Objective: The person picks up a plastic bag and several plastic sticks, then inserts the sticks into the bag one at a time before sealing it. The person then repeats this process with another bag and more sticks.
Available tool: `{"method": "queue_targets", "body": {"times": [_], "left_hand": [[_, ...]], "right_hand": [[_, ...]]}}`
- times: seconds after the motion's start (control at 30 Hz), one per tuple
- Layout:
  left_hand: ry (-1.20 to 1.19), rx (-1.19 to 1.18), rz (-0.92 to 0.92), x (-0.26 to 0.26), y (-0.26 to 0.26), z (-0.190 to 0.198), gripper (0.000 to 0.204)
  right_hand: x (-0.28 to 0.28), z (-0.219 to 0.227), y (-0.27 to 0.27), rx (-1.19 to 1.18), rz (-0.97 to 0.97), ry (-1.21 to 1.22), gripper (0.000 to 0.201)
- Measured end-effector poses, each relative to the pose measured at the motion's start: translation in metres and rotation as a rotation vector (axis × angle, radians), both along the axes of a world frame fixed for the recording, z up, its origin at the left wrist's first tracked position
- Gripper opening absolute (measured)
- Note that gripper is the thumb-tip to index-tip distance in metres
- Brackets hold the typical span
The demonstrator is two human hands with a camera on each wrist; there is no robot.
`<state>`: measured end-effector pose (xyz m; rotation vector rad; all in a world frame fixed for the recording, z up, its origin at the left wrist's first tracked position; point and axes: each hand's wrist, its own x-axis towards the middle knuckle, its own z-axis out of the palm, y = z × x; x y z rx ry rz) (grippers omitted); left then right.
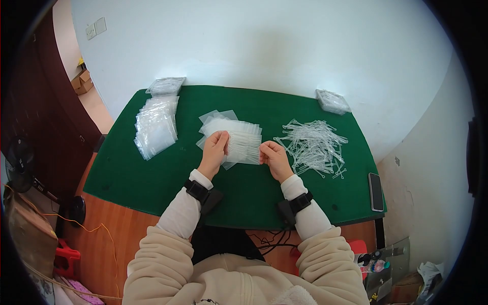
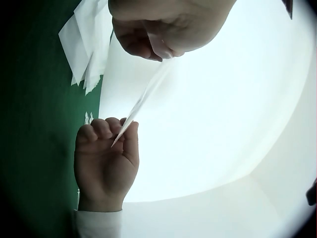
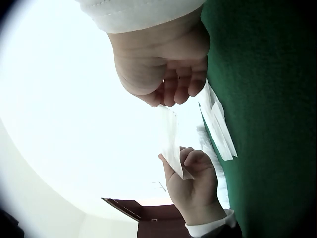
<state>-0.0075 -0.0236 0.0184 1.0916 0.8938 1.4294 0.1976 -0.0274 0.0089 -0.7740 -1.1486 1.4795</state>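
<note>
A clear flat plastic bag (image 1: 245, 148) with thin clear lines across it stretches between my hands over the table's middle. My left hand (image 1: 215, 152) grips its left edge, thumb on top. At the opposite edge my right hand (image 1: 276, 158) pinches it between thumb and curled fingers. Seen edge-on in the left wrist view, the bag (image 2: 143, 99) slants from one hand to the other. In the right wrist view the left hand (image 3: 195, 181) holds the far end. Behind and beneath lies a loose stack of empty-looking clear bags (image 1: 217, 121).
On the green table (image 1: 152, 185), fanned filled-looking bags (image 1: 156, 127) lie left and a heap of clear looped plastic sticks (image 1: 315, 147) lies right. Stacked packs (image 1: 166, 85) stand at the back left, another pack (image 1: 333, 101) at the back right. A phone (image 1: 375, 192) lies by the right edge.
</note>
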Motion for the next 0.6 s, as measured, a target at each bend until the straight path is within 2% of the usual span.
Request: {"method": "queue_targets", "body": {"times": [0.07, 0.17, 0.33, 0.47, 0.57, 0.6], "left_hand": [[0.024, 0.000, -0.012, 0.001, -0.001, 0.001, 0.025], [-0.224, 0.005, -0.104, 0.011, -0.006, 0.001, 0.028], [-0.329, -0.030, -0.183, 0.017, -0.011, 0.008, 0.030], [-0.268, -0.017, -0.102, 0.019, -0.014, 0.008, 0.030], [0.004, 0.077, -0.075, 0.012, -0.009, 0.004, 0.024], [0.003, 0.078, -0.074, 0.013, -0.008, 0.002, 0.024]], "right_hand": [[-0.001, 0.000, 0.000, 0.006, 0.009, 0.006, 0.013], [-0.001, 0.001, -0.001, -0.013, 0.020, 0.011, 0.013], [0.000, 0.001, -0.001, -0.020, 0.074, -0.020, 0.015], [0.000, 0.000, -0.002, -0.017, 0.101, -0.004, 0.014], [0.001, 0.002, -0.003, -0.055, 0.084, 0.025, 0.014], [0.000, 0.002, -0.004, -0.055, 0.084, 0.025, 0.014]]}}
